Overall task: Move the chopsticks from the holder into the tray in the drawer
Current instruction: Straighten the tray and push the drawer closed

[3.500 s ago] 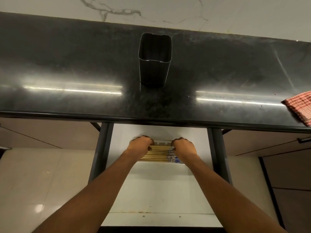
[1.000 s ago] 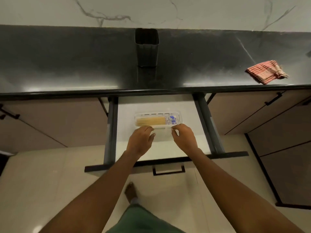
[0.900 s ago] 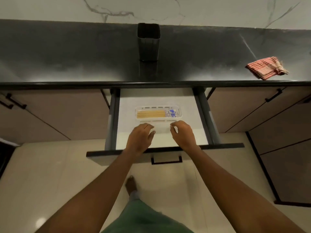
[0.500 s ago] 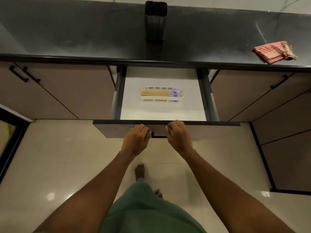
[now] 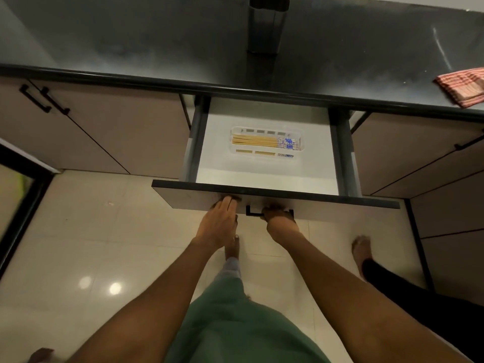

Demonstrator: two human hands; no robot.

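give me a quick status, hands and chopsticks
Left hand and right hand on drawer front. Chopsticks in tray. Holder on counter. Nothing obstructing.

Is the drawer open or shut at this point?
Open. The drawer is pulled out from under the counter, showing the tray with chopsticks. Left hand and right hand are at its front panel.

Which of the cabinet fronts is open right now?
The middle drawer, pulled out under the counter with both hands on its front; the cabinet doors either side sit shut.
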